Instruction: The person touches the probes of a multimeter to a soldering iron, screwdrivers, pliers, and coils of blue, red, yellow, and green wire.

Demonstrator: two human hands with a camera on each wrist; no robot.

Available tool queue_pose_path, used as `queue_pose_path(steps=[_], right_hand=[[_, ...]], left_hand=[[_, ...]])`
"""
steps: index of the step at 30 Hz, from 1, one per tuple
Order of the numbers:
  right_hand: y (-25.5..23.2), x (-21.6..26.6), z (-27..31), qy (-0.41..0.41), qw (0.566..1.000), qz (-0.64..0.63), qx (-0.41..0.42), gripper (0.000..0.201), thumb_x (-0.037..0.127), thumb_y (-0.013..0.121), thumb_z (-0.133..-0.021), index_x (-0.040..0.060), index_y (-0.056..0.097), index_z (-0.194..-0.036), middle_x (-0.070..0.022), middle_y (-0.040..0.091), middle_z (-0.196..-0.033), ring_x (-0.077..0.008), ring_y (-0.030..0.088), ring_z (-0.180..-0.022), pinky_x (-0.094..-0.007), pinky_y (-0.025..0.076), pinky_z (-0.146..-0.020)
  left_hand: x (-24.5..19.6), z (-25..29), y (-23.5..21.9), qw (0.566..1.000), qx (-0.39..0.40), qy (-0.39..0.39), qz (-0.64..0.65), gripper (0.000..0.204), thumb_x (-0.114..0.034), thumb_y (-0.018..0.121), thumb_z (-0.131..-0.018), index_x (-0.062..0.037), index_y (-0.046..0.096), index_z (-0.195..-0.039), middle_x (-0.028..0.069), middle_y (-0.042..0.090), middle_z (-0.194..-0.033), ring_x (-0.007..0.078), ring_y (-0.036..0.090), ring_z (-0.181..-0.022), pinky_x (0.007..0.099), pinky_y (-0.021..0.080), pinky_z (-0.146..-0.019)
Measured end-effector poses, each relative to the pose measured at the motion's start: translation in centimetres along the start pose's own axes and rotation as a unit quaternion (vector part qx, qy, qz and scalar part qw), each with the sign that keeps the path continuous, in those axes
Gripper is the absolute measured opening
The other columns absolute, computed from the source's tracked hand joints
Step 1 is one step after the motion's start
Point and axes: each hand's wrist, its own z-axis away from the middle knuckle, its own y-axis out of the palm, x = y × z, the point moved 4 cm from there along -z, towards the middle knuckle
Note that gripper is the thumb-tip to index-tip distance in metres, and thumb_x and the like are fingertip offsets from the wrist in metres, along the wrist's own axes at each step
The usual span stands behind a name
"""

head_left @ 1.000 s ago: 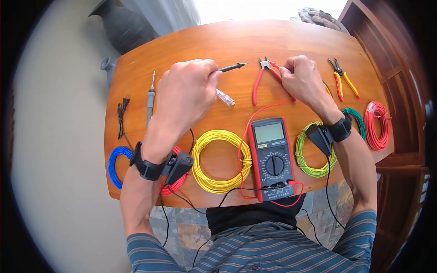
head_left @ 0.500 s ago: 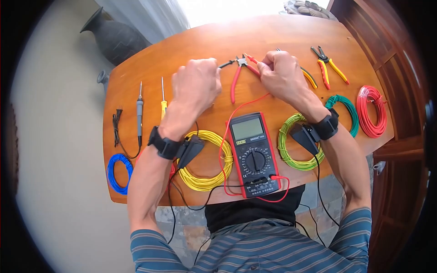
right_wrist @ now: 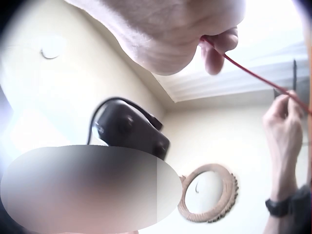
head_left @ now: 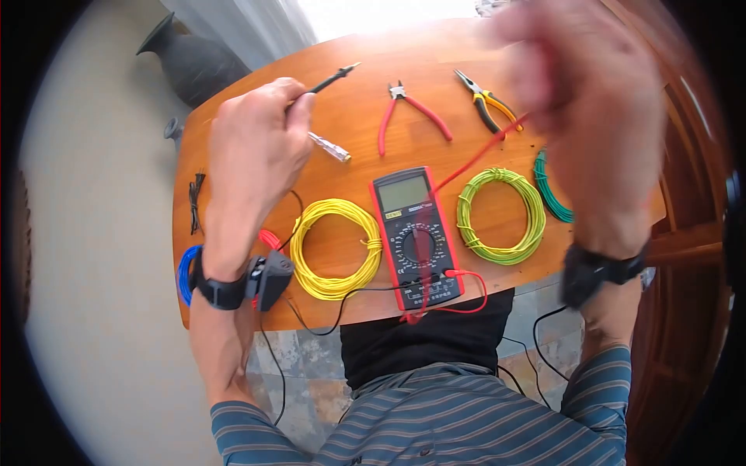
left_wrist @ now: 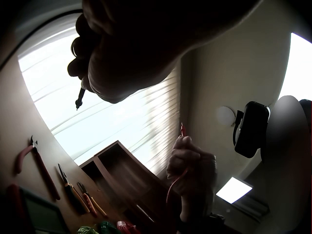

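My left hand (head_left: pixel 260 147) pinches the black test probe (head_left: pixel 338 75), its metal tip pointing up and right above the table. High on the right, my right hand (head_left: pixel 598 116) is blurred and close to the head camera. In the left wrist view its fingers curl round the red test probe (left_wrist: pixel 183 129), with the tip sticking out upward. A red lead (head_left: pixel 478 158) stretches from that hand down toward the multimeter (head_left: pixel 420 245), which lies face up near the table's front edge. Beyond the meter lie red-handled diagonal cutters (head_left: pixel 397 92), their handles spread.
Needle-nose pliers (head_left: pixel 479 98) lie right of the cutters. A clear-handled screwdriver (head_left: pixel 332 147) is partly behind my left hand. Wire coils line the front: blue (head_left: pixel 185 276), red (head_left: pixel 268 238), yellow (head_left: pixel 299 252), yellow-green (head_left: pixel 465 217) and green (head_left: pixel 550 194). A black cord (head_left: pixel 195 203) lies far left.
Both probes came close together at the cutters' jaws, then parted. My right hand has risen toward the camera with the red probe, pulling its lead up; my left has drawn back left.
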Motion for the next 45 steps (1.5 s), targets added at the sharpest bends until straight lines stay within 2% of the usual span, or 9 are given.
queue_pose_path(steps=[3, 5, 8, 9, 12, 15, 20, 35, 45], right_hand=[[-10.3, 2.1, -1.6, -0.085, 0.995, -0.033, -0.036, 0.031, 0.017, 0.054, -0.111, -0.0097, 0.067, -0.120, -0.0113, 0.072, -0.096, -0.0108, 0.062, -0.072, -0.0212, 0.049, -0.062], [-13.2, 6.9, -2.0, -0.168, 0.959, 0.044, -0.223, 0.030, 0.017, 0.054, -0.107, 0.0102, 0.050, -0.078, 0.0032, 0.042, -0.070, -0.0086, 0.035, -0.054, -0.0239, 0.032, -0.055], [-19.1, 7.4, -1.9, -0.231, 0.903, 0.140, -0.335, 0.031, 0.028, 0.060, -0.106, 0.0114, 0.054, -0.081, 0.0016, 0.042, -0.071, -0.0097, 0.036, -0.055, -0.0236, 0.033, -0.054], [-21.3, 6.0, -2.3, -0.350, 0.785, 0.450, -0.242, 0.014, 0.022, 0.063, -0.103, 0.0091, 0.062, -0.099, -0.0019, 0.059, -0.086, -0.0149, 0.055, -0.072, -0.0283, 0.046, -0.066], [-15.0, -3.1, -2.7, -0.001, 0.838, 0.517, -0.174, 0.020, 0.007, 0.063, -0.100, 0.0052, 0.078, -0.114, 0.0025, 0.067, -0.086, -0.0055, 0.055, -0.071, -0.0216, 0.044, -0.061], [-11.4, -13.5, -2.0, -0.070, 0.831, 0.552, -0.018, 0.019, 0.017, 0.068, -0.098, -0.0006, 0.076, -0.097, -0.0215, 0.071, -0.079, -0.0312, 0.070, -0.069, -0.0440, 0.054, -0.064], [-8.9, -17.1, -1.8, 0.083, 0.809, 0.582, 0.022, 0.022, 0.016, 0.064, -0.095, -0.0031, 0.072, -0.091, -0.0272, 0.072, -0.084, -0.0468, 0.073, -0.081, -0.0539, 0.058, -0.074], [-19.2, -15.0, -3.9, 0.146, 0.802, 0.553, -0.173, 0.026, 0.022, 0.066, -0.099, -0.0028, 0.075, -0.096, -0.0243, 0.072, -0.077, -0.0318, 0.074, -0.073, -0.0439, 0.055, -0.067], [-20.7, -18.0, -2.9, 0.228, 0.784, 0.562, -0.135, 0.022, 0.021, 0.065, -0.091, 0.0035, 0.078, -0.097, -0.0268, 0.075, -0.093, -0.0439, 0.075, -0.090, -0.0493, 0.060, -0.081]], left_hand=[[0.0, 0.5, -1.4, 0.999, -0.028, -0.002, 0.021, 0.016, -0.013, 0.070, -0.097, -0.0006, 0.077, -0.103, 0.0203, 0.069, -0.076, 0.0335, 0.070, -0.066, 0.0406, 0.052, -0.064], [0.2, 0.2, -1.8, 0.998, -0.040, -0.023, 0.042, 0.015, -0.012, 0.071, -0.096, 0.0002, 0.077, -0.103, 0.0178, 0.068, -0.072, 0.0237, 0.066, -0.060, 0.0359, 0.050, -0.061], [-0.8, -1.2, -0.1, 0.996, -0.025, -0.010, 0.081, 0.014, -0.011, 0.072, -0.096, -0.0003, 0.078, -0.103, 0.0161, 0.068, -0.071, 0.0191, 0.063, -0.058, 0.0339, 0.049, -0.060], [-1.6, -1.8, 0.9, 0.995, -0.011, 0.010, 0.100, 0.015, -0.012, 0.071, -0.096, -0.0005, 0.079, -0.102, 0.0164, 0.069, -0.072, 0.0201, 0.064, -0.059, 0.0342, 0.049, -0.060], [-3.9, -3.6, 6.1, 0.992, 0.040, 0.081, 0.084, 0.020, -0.019, 0.069, -0.096, -0.0023, 0.080, -0.097, 0.0207, 0.075, -0.084, 0.0382, 0.075, -0.077, 0.0458, 0.058, -0.072], [-5.0, -5.2, 11.9, 0.991, 0.083, 0.064, 0.083, 0.023, -0.023, 0.068, -0.096, -0.0037, 0.080, -0.095, 0.0220, 0.075, -0.086, 0.0422, 0.074, -0.081, 0.0504, 0.058, -0.075], [-6.2, -5.5, 16.6, 0.991, 0.119, 0.035, 0.057, 0.023, -0.022, 0.069, -0.095, -0.0029, 0.081, -0.099, 0.0209, 0.075, -0.081, 0.0393, 0.074, -0.078, 0.0464, 0.059, -0.073], [-10.8, -8.1, 13.5, 0.989, 0.080, 0.125, 0.017, 0.023, -0.023, 0.068, -0.097, -0.0033, 0.073, -0.088, 0.0189, 0.074, -0.086, 0.0434, 0.073, -0.083, 0.0539, 0.059, -0.075], [-15.9, -10.7, 22.7, 0.984, 0.144, 0.084, 0.066, 0.025, -0.026, 0.067, -0.096, -0.0066, 0.081, -0.098, 0.0231, 0.075, -0.085, 0.0459, 0.074, -0.083, 0.0533, 0.059, -0.080]])
